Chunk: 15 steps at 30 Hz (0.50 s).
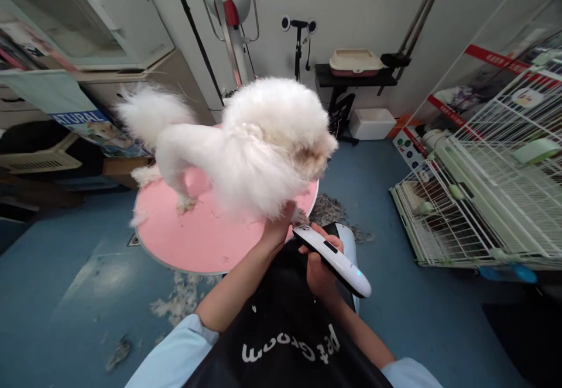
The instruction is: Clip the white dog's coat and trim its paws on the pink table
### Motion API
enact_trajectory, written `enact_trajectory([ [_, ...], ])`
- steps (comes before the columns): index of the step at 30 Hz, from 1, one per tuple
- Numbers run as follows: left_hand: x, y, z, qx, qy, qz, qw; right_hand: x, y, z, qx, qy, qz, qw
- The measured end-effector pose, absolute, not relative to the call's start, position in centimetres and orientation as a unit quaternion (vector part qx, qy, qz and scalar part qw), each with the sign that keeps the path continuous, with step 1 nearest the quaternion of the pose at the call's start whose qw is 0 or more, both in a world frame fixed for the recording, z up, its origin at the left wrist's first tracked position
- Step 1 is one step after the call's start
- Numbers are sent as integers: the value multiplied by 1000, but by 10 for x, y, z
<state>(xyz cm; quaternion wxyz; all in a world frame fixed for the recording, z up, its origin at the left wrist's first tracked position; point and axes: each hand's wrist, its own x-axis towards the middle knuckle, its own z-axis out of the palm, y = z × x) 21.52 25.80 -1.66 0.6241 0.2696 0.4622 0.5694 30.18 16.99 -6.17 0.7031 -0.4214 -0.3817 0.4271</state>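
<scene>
A fluffy white dog (263, 165) stands on a round pink grooming table (193, 236), its head turned to the right. My left hand (280, 224) is closed around one of its front legs, fingers partly hidden under the long fur. The paw (300, 217) sticks out just past that hand, near the table's edge. In my right hand (322, 262) is a white and black hair clipper (338, 260) with a blue light lit. Its blade end is right beside the paw; whether they touch I cannot tell.
Clipped hair (178, 297) lies on the blue floor left of me, and more behind the table. White wire cages (474, 201) stand at the right. A dryer stand (237, 54) and a black stand holding a litter tray (355, 62) are along the wall.
</scene>
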Motion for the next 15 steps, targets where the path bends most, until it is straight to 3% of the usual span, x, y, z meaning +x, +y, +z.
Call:
enact_trajectory([
  [15, 227, 256, -4, 225, 472, 578, 627, 292, 169, -45, -353, -430, 383, 737],
])
